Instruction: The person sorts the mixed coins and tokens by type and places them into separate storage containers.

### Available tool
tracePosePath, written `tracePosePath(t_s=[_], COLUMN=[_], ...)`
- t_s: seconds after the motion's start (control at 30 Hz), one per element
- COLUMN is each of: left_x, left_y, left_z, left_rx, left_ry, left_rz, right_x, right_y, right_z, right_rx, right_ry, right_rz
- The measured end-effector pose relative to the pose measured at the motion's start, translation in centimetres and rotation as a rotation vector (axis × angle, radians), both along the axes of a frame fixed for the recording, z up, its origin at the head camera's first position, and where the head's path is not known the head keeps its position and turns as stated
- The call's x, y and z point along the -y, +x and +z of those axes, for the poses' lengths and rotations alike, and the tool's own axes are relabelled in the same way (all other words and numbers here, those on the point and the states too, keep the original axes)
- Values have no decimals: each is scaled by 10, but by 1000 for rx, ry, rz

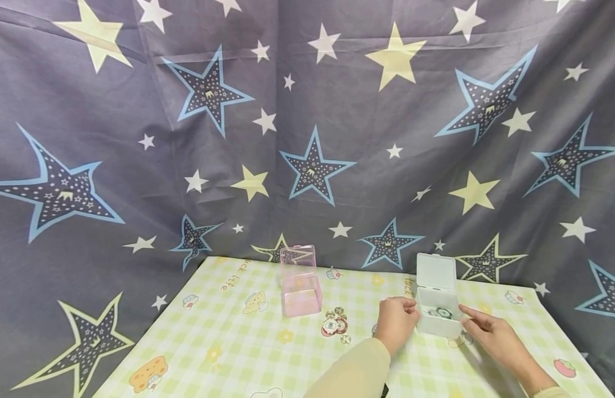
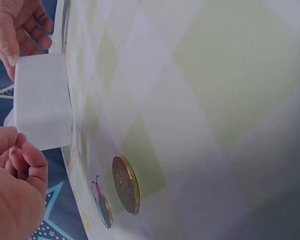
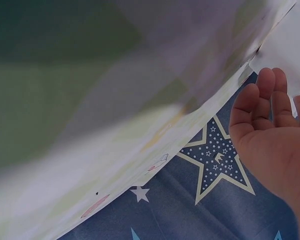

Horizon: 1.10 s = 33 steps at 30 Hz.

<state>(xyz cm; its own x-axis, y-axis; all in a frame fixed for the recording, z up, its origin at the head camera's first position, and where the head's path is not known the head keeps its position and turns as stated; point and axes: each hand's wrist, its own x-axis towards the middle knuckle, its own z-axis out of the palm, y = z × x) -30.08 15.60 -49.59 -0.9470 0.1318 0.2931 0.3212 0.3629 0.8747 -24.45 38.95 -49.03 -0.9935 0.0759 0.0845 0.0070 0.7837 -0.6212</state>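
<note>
The left hand (image 1: pixel 394 322) rests with loosely curled fingers against the left wall of a small white translucent plastic box (image 1: pixel 439 319), holding nothing; its grip looks half-closed and empty. The right hand (image 1: pixel 489 330) lies at the box's right side with fingers nearly straight, fingertips at the wall, its grip wide. The box stands at the right of the surface (image 1: pixel 228 354), which is covered by a green-and-yellow checked cloth with cartoon prints. Its hinged lid (image 1: pixel 436 272) stands upright at the far edge, and round tokens with green and white faces (image 1: pixel 441 313) lie inside. To the left of the left hand a small heap of round tokens and coins (image 1: pixel 334 324) lies on the cloth. Farther left stands a pink transparent plastic box (image 1: pixel 301 294), lid up too. A dark grey star-printed curtain (image 1: pixel 307 138) hangs behind.
</note>
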Motion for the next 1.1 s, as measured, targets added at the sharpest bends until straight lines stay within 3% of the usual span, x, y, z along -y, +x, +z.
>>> tracePosePath(t_s=[0.3,0.47,0.57,0.73,0.87,1.1], left_x=[8,25,42,74,103,159], left_y=[-3,-8,-12,-20,-25,-28], left_z=[-4,1,10,22,26,31], left_rx=[25,-16,-81,-99,-128,-227], left_ry=[-9,-97,-177,-230,-300,-509], left_rz=[-49,-122,-155,-193,-223,-244], right_x=[2,2,2,2,3,3], right_y=[1,2,2,1,1,2], right_z=[2,2,3,4,3,3], right_rx=[-7,-16,-18,-16,-5,-5], right_ry=[-6,-7,-4,2,-4,-4], right_rz=[-7,5,6,-1,4,2])
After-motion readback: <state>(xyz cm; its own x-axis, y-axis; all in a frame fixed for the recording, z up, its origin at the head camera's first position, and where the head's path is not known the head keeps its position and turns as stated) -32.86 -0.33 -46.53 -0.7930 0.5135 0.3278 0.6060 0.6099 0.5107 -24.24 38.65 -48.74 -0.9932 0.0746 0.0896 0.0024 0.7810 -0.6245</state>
